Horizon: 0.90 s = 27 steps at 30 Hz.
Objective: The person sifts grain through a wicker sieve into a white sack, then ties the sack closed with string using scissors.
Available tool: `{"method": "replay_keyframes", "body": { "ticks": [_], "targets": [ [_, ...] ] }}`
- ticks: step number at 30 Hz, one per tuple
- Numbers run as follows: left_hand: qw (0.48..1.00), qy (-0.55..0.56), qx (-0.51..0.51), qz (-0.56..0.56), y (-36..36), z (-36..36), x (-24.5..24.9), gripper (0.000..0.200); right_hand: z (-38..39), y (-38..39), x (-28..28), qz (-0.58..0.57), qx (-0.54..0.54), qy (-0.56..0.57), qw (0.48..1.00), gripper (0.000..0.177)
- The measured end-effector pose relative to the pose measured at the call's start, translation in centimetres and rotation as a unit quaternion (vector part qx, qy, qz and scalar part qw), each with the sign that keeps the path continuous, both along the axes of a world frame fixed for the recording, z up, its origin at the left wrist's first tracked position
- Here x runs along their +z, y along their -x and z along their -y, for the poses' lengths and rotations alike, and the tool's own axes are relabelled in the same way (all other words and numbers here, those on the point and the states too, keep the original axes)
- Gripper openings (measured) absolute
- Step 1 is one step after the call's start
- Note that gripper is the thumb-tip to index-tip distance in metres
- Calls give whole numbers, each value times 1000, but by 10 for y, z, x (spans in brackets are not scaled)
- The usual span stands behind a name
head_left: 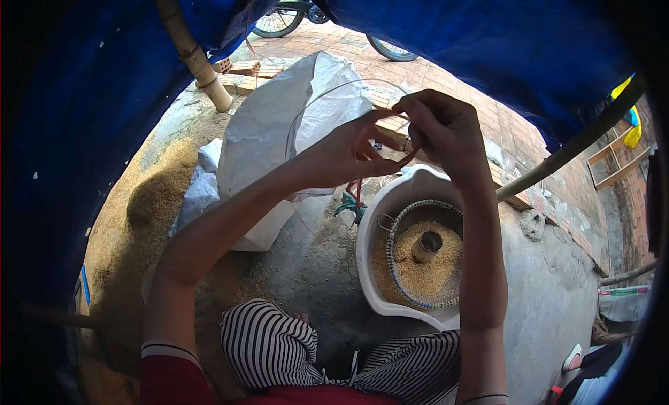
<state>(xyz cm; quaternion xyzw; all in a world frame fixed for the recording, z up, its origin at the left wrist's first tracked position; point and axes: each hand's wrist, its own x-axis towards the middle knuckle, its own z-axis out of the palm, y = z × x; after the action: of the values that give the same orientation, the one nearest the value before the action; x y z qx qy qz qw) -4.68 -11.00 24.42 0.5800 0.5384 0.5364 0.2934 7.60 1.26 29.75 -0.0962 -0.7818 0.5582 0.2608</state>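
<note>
Both hands are raised in front of me, close together over the gap between a white woven sack (261, 130) and a pale plastic tub (368, 266). My left hand (355, 151) reaches in from the left, its index finger and thumb curved against a thin cord. My right hand (446, 130) pinches the thin cord (352, 83), whose pale length arcs back over the sack. Exactly how the cord runs between the fingers I cannot tell. In the tub, a round sieve with a bound rim (391, 266) holds yellowish grain (435, 279) and an upright tin can (426, 246).
Grain (164, 172) is spread on the ground at left. A bamboo pole (191, 53) props the blue tarp (83, 78); another pole (536, 176) slants at right. Bricks (254, 69) lie behind the sack. A bicycle wheel (279, 18) shows at the top, another person's foot (573, 360) at lower right.
</note>
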Motion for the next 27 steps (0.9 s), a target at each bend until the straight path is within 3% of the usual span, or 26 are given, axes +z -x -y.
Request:
{"method": "replay_keyframes", "body": {
  "ticks": [1,3,4,5,7,9,10,11,13,15,16,18,19,21,22,23,24,25,27],
  "targets": [
    [1000,1,-2,0,3,-4,-4,52,-4,-1,-1,-17,-23,-4,1000,18],
    [994,88,-62,-24,8,-8,-8,23,-17,-5,-2,-5,-34,6,999,20],
    [996,87,-16,-11,-1,-3,1,20,-28,-4,-8,-24,-80,-51,995,21],
    [995,94,-21,-41,10,-4,-7,18,-39,-5,-15,-42,-127,-107,985,22],
    [990,132,-50,24,12,3,-5,17,-59,-9,-19,-9,-222,-114,968,27],
    [971,202,-61,-112,5,16,3,16,-79,-18,-28,42,-256,-168,951,28],
    [971,181,-92,-129,5,24,-3,16,-90,-23,-32,42,-260,-167,950,28],
    [974,167,-90,-122,6,31,-12,17,-102,-29,-37,70,-270,-160,947,27],
    [952,295,-76,-42,3,49,-3,17,-113,-35,-43,102,-287,-149,941,27],
    [926,357,-110,-54,10,61,4,18,-122,-41,-49,27,-233,71,969,24],
    [922,362,-127,-53,14,66,2,18,-122,-43,-50,3,-187,123,975,25],
    [868,447,-163,-142,23,72,-3,22,-131,-48,-54,0,-84,287,954,15],
    [866,448,-172,-143,24,74,-12,22,-135,-46,-56,-17,-5,368,930,12],
    [914,343,-132,-172,23,85,-45,24,-140,-45,-60,-14,25,403,915,16],
    [939,208,-94,-257,18,90,-66,25,-144,-45,-62,-25,17,412,911,18],
    [939,212,-91,-255,22,93,-72,25,-147,-45,-64,-38,10,421,906,19],
    [948,278,-78,-136,20,89,-69,25,-146,-46,-65,-50,-7,409,911,22],
    [939,337,-64,-13,21,86,-66,25,-140,-42,-67,-61,-104,425,897,22],
    [943,330,-40,28,31,90,-55,20,-146,-45,-74,-69,-133,444,883,19]
  ]
}}
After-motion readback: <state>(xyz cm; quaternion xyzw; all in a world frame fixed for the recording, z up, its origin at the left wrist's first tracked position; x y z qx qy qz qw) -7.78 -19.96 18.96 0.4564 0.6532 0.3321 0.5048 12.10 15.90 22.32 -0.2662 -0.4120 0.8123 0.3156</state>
